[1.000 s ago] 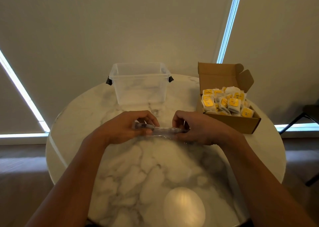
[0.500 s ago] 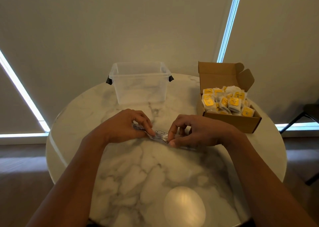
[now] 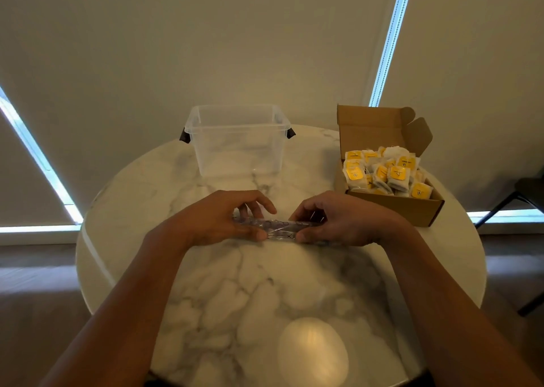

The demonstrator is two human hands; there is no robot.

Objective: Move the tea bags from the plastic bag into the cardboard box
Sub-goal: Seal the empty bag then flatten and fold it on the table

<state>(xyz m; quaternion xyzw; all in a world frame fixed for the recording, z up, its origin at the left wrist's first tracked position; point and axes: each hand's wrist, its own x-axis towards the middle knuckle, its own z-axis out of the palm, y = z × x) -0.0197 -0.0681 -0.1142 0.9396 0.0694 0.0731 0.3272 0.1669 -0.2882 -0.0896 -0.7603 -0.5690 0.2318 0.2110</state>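
The tea bags (image 3: pixel 382 173) carry square yellow tags with a small dark mark in the middle, but the marks are too small to read, so no brand name can be told. They fill the cardboard box (image 3: pixel 397 207) up to its rim and a few stand a little above it; the lid of the box is open and stands upright at the far side. The plastic bag (image 3: pixel 279 230) is clear, flattened and folded into a narrow strip, and it has some dark line print near its middle, which also cannot be read. This strip lies across the marble table (image 3: pixel 265 298), just in front of the cardboard box and to its left, and no tea bag can be seen inside it. The left hand (image 3: pixel 217 218) holds the left end of the strip: the thumb is on the near side, the curled fingers are on the far side, and the bag is pinched between them. The right hand (image 3: pixel 338 218) pinches the right end in the same way, with the thumb tip near the middle of the strip and the fingers bent over the top edge. The two thumbs are near each other but apart, with the printed part of the bag between them. A clear plastic tub (image 3: pixel 238 139) with dark handles stands to the left of the cardboard box, further from the hands, well apart from the strip.
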